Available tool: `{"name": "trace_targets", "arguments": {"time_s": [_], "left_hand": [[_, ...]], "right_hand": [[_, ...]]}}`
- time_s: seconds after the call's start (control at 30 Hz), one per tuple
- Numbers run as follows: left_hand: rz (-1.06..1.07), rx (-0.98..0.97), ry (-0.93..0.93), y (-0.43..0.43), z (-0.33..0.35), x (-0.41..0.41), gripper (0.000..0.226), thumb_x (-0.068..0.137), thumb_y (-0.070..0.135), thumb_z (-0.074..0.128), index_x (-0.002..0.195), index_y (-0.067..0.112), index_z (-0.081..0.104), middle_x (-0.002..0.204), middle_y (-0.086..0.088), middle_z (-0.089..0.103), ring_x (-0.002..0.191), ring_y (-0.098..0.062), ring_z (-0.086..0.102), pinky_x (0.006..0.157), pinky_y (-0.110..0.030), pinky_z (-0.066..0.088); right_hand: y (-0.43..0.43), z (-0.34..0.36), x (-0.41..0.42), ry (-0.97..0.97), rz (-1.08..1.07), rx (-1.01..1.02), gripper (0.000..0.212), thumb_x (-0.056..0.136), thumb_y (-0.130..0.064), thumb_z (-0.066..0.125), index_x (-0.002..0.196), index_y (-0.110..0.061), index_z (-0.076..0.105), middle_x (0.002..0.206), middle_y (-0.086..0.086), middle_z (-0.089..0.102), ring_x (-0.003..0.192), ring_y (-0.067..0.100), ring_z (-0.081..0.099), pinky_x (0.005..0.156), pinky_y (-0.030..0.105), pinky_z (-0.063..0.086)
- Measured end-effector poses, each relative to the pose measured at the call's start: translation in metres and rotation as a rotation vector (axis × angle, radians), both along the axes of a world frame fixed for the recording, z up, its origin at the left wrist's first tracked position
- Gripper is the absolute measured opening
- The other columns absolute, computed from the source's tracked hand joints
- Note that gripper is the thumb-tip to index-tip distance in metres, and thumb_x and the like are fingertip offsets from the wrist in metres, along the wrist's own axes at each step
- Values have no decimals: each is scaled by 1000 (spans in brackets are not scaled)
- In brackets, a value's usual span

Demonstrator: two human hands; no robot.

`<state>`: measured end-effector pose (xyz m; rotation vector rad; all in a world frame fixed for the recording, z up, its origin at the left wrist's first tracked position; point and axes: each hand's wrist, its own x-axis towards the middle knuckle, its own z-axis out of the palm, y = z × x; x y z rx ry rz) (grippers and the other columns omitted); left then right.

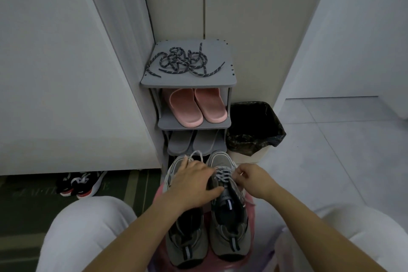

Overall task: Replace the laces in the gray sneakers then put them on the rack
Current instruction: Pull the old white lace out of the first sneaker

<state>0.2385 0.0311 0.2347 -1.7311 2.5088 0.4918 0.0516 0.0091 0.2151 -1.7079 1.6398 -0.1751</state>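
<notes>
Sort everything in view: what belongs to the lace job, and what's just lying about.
Job: gray sneakers; light lace pinched by the right hand; left hand resting on the sneakers; dark speckled laces on top of the rack.
Lying about: pink slippers; gray slippers; lined bin; black-and-red sneakers on the floor.

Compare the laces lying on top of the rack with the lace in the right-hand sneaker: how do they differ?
The rack-top laces are dark with pale flecks; the sneaker lace is light gray. The rack-top laces lie loose in a tangle; the sneaker lace is threaded crisscross up the right sneaker. No hand touches the rack-top laces; the right hand pinches the sneaker lace. Both look like round cord.
</notes>
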Motion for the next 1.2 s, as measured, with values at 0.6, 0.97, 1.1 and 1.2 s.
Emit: {"name": "trace_targets", "arguments": {"time_s": [0.6,0.97,1.1,1.2], "left_hand": [[77,-57,150,9,-4,-7,28,86,51,52,95,28,63,115,15,56,116,-6,42,117,-36,12],[51,43,177,14,-12,-8,63,89,54,47,144,25,33,150,10,35,137,-8,33,118,-35,2],[61,65,189,13,-15,-7,62,90,52,48,144,25,34,150,11,35,137,-8,32,118,-35,5],[63,69,195,12,-16,-7,62,89,52,48,144,25,34,149,10,35,136,-8,33,118,-35,9]], "right_hand": [[2,-7,10,-63,-165,-138,14,92,-17,52,78,-14,52,72,-5,54,70,14,52,60,23,40],[4,-7,8,-105,-193,-58,26,88,-16,58,65,-20,48,62,-7,50,57,4,45,51,16,35],[4,-9,6,-109,-271,-141,12,94,-17,46,83,-11,46,73,-1,54,65,11,50,52,18,35],[6,-11,5,-156,-300,-110,17,92,-22,56,77,-15,52,71,0,58,66,14,54,57,22,40]]}}
